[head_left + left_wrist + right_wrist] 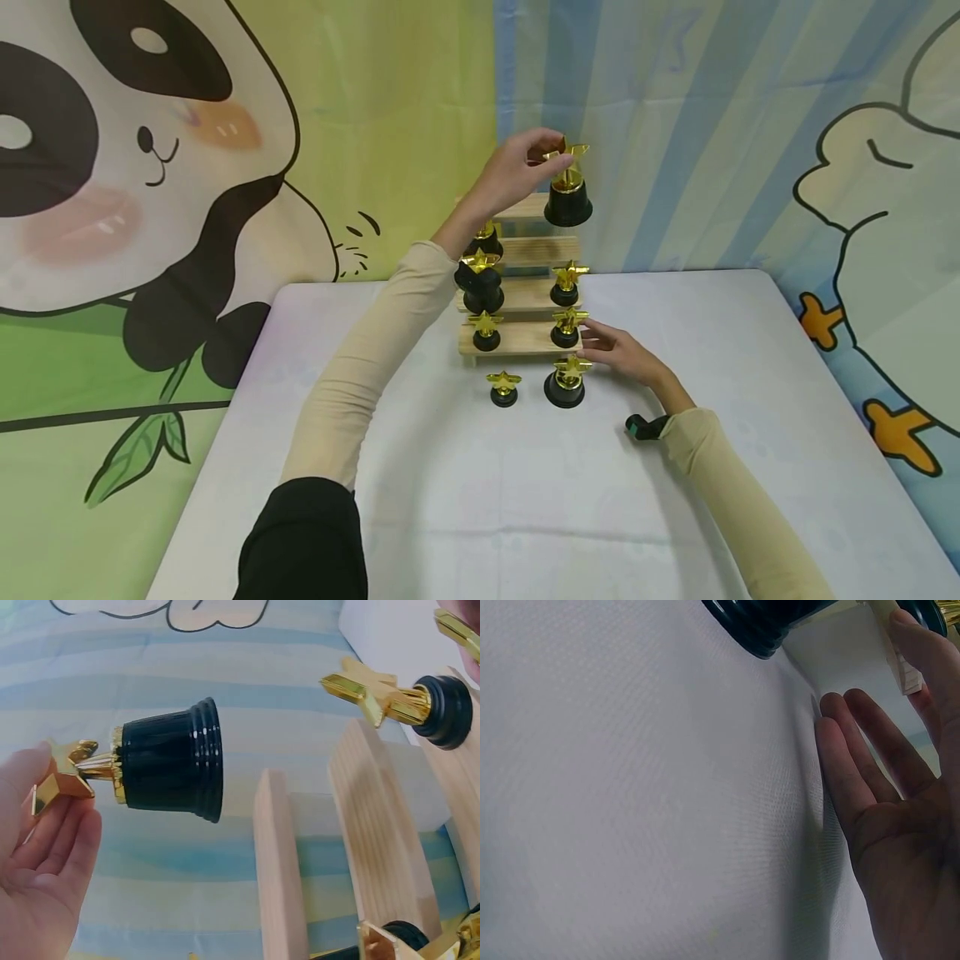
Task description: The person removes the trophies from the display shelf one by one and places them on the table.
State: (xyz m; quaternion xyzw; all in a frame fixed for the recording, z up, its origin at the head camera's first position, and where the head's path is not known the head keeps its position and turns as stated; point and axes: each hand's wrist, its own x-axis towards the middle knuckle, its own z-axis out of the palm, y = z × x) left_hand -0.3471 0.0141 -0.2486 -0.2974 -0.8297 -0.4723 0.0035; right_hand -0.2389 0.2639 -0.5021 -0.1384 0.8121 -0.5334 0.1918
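My left hand [517,171] pinches a trophy [568,200] by its gold star, holding it above the top step of the tiered wooden rack [517,337]. The left wrist view shows its wide black base [169,761] apart from the step edges. My right hand [626,354] is at the right end of the lowest step. In the right wrist view the end of that step [911,679] lies between thumb and forefinger, while the other fingers stretch out straight. Beside this hand, a small star trophy [566,329] stands on the step.
A small trophy [503,389] and a larger one [565,387] stand on the white table [480,500] before the rack. Several more trophies are on the steps; the left arm and its wrist camera partly hide some. A printed curtain [420,100] hangs behind.
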